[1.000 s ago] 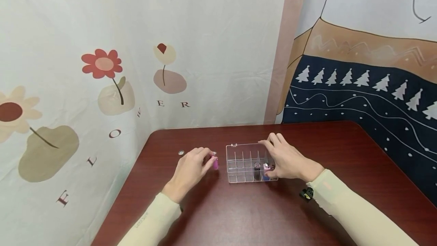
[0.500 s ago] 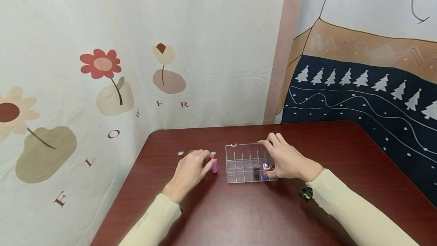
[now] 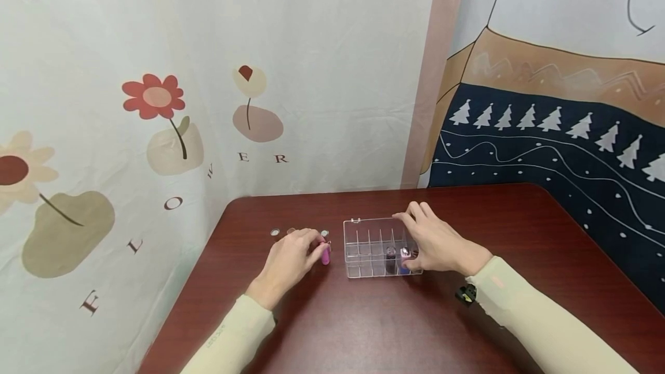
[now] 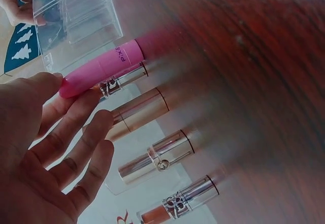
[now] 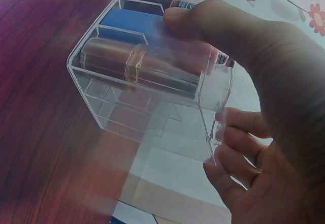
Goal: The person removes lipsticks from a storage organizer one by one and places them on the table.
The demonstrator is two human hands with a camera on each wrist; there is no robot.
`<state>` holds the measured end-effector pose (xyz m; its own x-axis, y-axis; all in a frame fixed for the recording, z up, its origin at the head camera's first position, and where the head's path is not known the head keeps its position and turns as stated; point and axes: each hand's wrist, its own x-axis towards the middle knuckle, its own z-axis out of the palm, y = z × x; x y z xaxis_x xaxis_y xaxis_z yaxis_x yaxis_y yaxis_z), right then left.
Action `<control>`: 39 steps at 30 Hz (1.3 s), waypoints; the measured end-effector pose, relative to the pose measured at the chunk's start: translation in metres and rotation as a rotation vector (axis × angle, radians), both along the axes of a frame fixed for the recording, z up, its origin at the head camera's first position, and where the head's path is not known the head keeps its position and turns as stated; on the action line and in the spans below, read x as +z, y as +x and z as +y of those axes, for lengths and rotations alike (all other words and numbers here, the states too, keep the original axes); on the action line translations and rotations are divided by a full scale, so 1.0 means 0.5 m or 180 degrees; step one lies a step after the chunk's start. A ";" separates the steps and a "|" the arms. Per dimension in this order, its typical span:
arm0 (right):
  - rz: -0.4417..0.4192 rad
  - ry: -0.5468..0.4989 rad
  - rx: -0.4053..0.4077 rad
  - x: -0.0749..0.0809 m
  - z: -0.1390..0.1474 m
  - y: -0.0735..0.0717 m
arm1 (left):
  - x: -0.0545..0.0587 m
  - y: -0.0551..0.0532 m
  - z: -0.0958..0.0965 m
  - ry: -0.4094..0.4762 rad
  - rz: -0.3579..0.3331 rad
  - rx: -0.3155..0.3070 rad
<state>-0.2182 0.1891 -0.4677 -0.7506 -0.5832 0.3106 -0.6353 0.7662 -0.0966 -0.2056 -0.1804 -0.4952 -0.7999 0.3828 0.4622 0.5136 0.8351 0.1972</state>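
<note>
My left hand (image 3: 288,261) pinches the top of a pink lip tube (image 4: 104,69) between thumb and fingers, left of a clear divided organizer box (image 3: 358,247). The tube points down, its lower end close over the table. Around the box's right end my right hand (image 3: 439,241) holds on, thumb in front and fingers at the back. Inside, in the right wrist view, lie a gold-brown lipstick (image 5: 109,61), a blue tube (image 5: 129,23) and a dark tube (image 5: 147,3) in separate compartments. The right thumb partly covers the blue one.
Behind the left hand several lip tubes stand in a row: a gold lipstick (image 4: 139,112), a silvery-gold lipstick (image 4: 157,158) and a clear-capped lip gloss (image 4: 177,201) among them. The brown table (image 3: 363,328) meets a patterned cloth (image 3: 332,74) at the back.
My left hand has brought the pink lip tube slightly left and nearer the front, a little away from the box. The right hand and the box stay in place.
</note>
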 end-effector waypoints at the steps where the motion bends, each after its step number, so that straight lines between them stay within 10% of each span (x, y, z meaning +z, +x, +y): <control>1: 0.0000 -0.0001 0.0002 0.000 0.000 0.000 | 0.000 0.000 -0.001 -0.0006 -0.0002 0.0002; 22: 0.0015 0.0010 -0.0014 0.006 -0.003 0.004 | 0.009 0.011 -0.006 -0.0030 0.0110 0.0062; 39: 0.0033 0.0048 0.0022 0.006 -0.001 0.006 | 0.031 0.017 0.062 0.0052 0.0853 -0.0384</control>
